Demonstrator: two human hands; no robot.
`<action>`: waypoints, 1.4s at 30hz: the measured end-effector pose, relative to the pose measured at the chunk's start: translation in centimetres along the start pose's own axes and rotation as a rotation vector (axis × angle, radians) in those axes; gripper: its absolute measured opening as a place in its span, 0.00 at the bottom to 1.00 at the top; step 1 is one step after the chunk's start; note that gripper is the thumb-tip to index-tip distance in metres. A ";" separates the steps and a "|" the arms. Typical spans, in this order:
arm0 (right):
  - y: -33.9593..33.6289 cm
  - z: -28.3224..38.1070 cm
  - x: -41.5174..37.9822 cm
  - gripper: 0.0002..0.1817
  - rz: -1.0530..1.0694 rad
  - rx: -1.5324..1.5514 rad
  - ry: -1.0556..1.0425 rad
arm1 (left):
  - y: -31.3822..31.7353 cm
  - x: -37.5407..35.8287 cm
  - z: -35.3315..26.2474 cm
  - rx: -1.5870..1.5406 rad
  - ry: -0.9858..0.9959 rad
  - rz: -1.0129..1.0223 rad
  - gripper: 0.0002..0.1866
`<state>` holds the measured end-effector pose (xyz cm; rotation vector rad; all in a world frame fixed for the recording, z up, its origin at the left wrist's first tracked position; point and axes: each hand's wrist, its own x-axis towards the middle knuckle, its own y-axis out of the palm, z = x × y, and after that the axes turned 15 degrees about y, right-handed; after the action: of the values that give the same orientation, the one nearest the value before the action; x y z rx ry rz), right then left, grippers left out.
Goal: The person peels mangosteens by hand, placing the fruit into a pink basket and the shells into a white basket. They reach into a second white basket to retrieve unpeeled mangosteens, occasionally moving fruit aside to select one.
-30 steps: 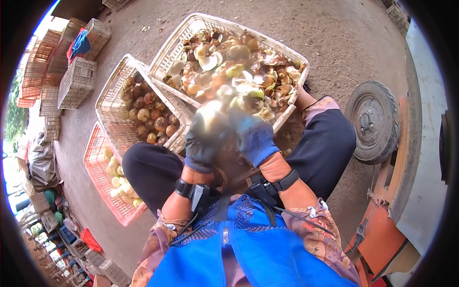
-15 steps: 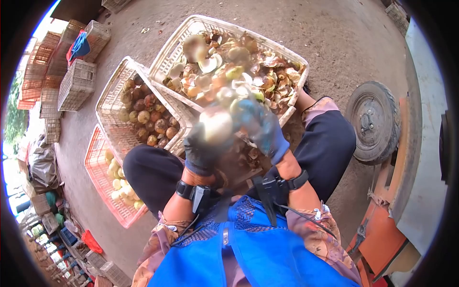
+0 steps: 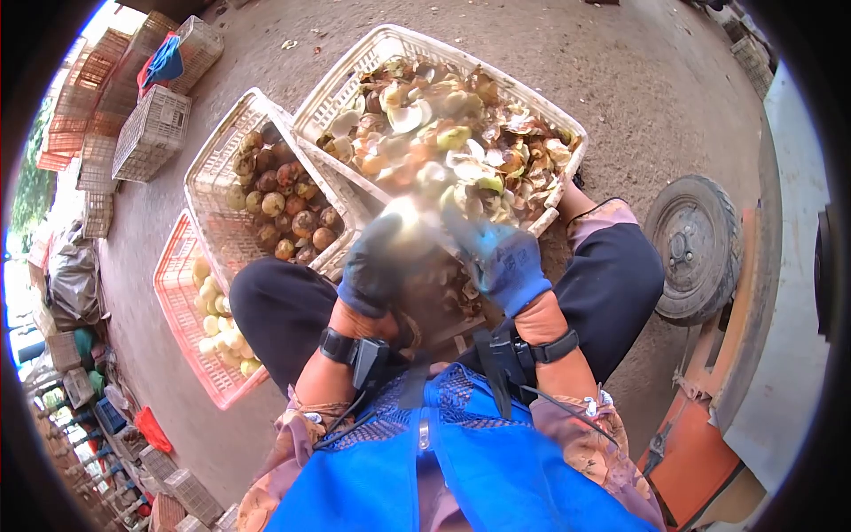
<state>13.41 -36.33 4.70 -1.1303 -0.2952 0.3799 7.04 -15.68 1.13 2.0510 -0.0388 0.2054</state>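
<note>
My left hand, in a dark glove, is closed around a pale, peeled round fruit or vegetable, blurred by motion and haze. Close beside it on the right is my right hand in a blue glove, fingers curled. Whatever it grips is smeared and cannot be made out. Just beyond both hands stands a white crate heaped with peel scraps. A second white crate, left of my hands, holds brownish-purple unpeeled round produce.
A red crate with pale peeled pieces stands by my left knee. To the right are a wheel and an orange metal part. Stacked crates stand at the far left on the bare ground.
The pale round piece and my left hand have shifted slightly up. My right hand has moved a little right and down, away from it. A brown shape over the peel crate is gone.
</note>
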 end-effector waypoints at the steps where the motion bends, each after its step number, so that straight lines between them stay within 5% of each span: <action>1: 0.2 0.1 0.0 0.41 0.000 -0.001 -0.002 | 0.0 -0.1 0.0 0.012 0.004 -0.048 0.26; 6: 0.3 0.5 -0.1 0.39 0.032 -0.099 0.088 | -0.6 0.1 0.1 0.041 -0.054 -0.178 0.26; 9: 0.6 1.3 0.0 0.38 0.061 -0.166 0.207 | 0.3 0.9 0.5 0.039 0.097 0.083 0.23; 11: 0.9 1.5 0.2 0.32 -0.005 -0.136 0.196 | 2.7 1.3 0.3 0.301 0.043 -0.338 0.14; 14: 2.0 0.9 0.5 0.24 -0.077 0.052 0.147 | 4.0 1.6 0.6 0.564 0.149 -0.324 0.14; 17: 3.3 0.2 0.8 0.21 -0.062 0.305 0.099 | 2.3 2.4 -0.5 0.451 -0.092 -0.340 0.19; 22: 4.8 0.3 0.6 0.19 -0.062 0.477 0.136 | 2.3 2.5 0.2 0.458 -0.017 -0.387 0.22; 24: 4.1 0.8 0.4 0.19 0.202 0.929 0.318 | 1.8 2.6 0.2 0.495 -0.001 -0.383 0.23; 26: 4.6 0.6 0.2 0.19 0.277 1.099 0.355 | 1.4 3.0 0.1 1.064 0.025 -0.156 0.26; 28: 4.0 0.5 0.4 0.19 0.352 1.266 0.393 | 1.9 3.1 0.2 0.901 -0.006 -0.232 0.27; 30: 2.0 0.8 2.0 0.18 0.606 1.368 0.885 | 2.2 3.0 0.5 0.740 -0.035 -0.307 0.28; 34: 4.8 -1.8 1.7 0.17 0.379 1.115 0.524 | 2.8 2.6 1.4 0.809 -0.080 -0.319 0.31; 36: 3.4 -1.6 0.7 0.17 0.026 0.884 0.225 | 3.0 2.8 1.2 1.035 -0.011 -0.190 0.30; 40: 1.5 -0.4 0.5 0.16 0.313 1.514 0.507 | 2.5 1.8 0.9 0.898 0.009 -0.132 0.31; 42: 2.9 0.5 0.3 0.15 0.106 1.313 0.367 | -1.3 -0.1 1.8 1.600 0.081 0.195 0.31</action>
<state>13.03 -34.73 2.20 0.0964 0.3338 0.3483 7.29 -16.72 -0.84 3.6297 -0.0216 0.5575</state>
